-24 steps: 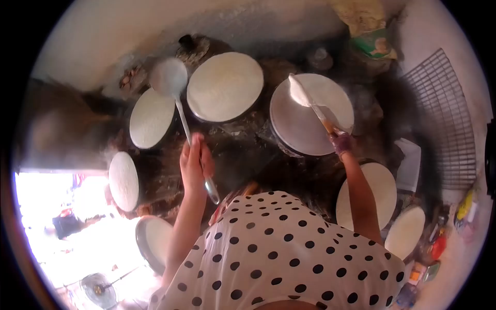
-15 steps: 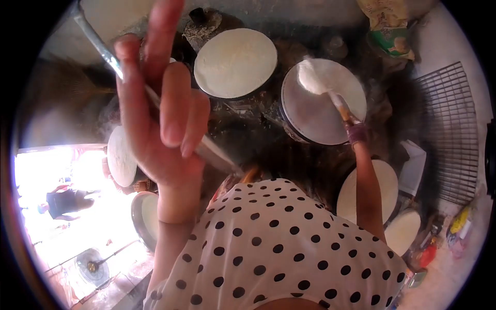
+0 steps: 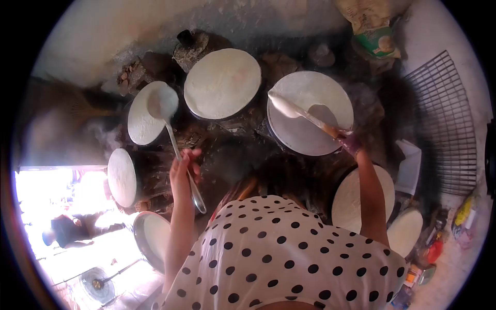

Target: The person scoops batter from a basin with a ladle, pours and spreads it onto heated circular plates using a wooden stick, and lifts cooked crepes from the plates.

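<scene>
My left hand (image 3: 182,173) is closed round the metal handle of a ladle (image 3: 172,135). The ladle's bowl lies over a round white-covered pan (image 3: 138,120) at the upper left; whether it touches the surface, I cannot tell. On the right, my right hand (image 3: 350,143), in a purple covering, grips the wooden handle of a spatula-like tool (image 3: 305,114) whose head is coated white. Beneath that head is a large round pan (image 3: 292,132), with white batter-like stuff over part of it and a greyer patch showing.
Another white-covered round pan (image 3: 222,82) stands between these two. More round pans sit at the left (image 3: 122,178), lower left (image 3: 152,235) and lower right (image 3: 356,204). A wire rack (image 3: 447,129) leans at the right wall. A fan (image 3: 97,285) stands lower left, near a person (image 3: 70,230).
My left hand has moved away from the camera, down and forward, bringing the ladle's bowl over the upper-left pan. The right tool has swung leftward, and white now covers more of the right pan.
</scene>
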Available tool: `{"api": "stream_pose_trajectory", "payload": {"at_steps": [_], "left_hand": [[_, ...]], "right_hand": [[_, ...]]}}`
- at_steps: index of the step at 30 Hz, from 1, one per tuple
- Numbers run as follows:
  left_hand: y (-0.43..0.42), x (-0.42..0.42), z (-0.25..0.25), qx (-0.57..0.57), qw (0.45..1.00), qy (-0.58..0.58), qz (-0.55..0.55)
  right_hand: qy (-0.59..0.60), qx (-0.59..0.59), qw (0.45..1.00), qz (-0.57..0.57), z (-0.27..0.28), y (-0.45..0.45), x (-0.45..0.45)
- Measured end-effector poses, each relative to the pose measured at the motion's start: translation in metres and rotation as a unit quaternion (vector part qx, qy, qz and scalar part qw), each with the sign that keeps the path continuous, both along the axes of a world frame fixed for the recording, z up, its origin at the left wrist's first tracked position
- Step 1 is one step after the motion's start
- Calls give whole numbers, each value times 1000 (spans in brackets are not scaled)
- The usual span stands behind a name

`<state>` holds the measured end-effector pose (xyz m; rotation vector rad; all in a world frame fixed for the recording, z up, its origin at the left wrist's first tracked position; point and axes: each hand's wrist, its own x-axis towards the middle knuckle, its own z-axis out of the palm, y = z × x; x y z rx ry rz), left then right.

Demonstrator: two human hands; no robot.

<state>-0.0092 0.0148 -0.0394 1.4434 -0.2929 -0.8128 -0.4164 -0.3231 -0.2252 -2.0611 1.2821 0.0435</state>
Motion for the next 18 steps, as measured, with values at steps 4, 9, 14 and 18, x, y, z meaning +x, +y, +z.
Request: {"api": "stream_pose_trajectory", "payload": {"at_steps": [4,9,14,18], "left_hand": [[31,-11,-47,97,994,42,16],[67,-14,-96,156,986,56,-14],[82,-35,-98,160,984,77,8],[93,-45,-99,181,978,96,24]], "right_hand": [[-10,-17,991,-134,13,-18,14],[7,5,1000,2,2,-13,5],[-54,25,996,-65,20,-32,-7],[-53,120,991,-35,-10,-41,-1]]}}
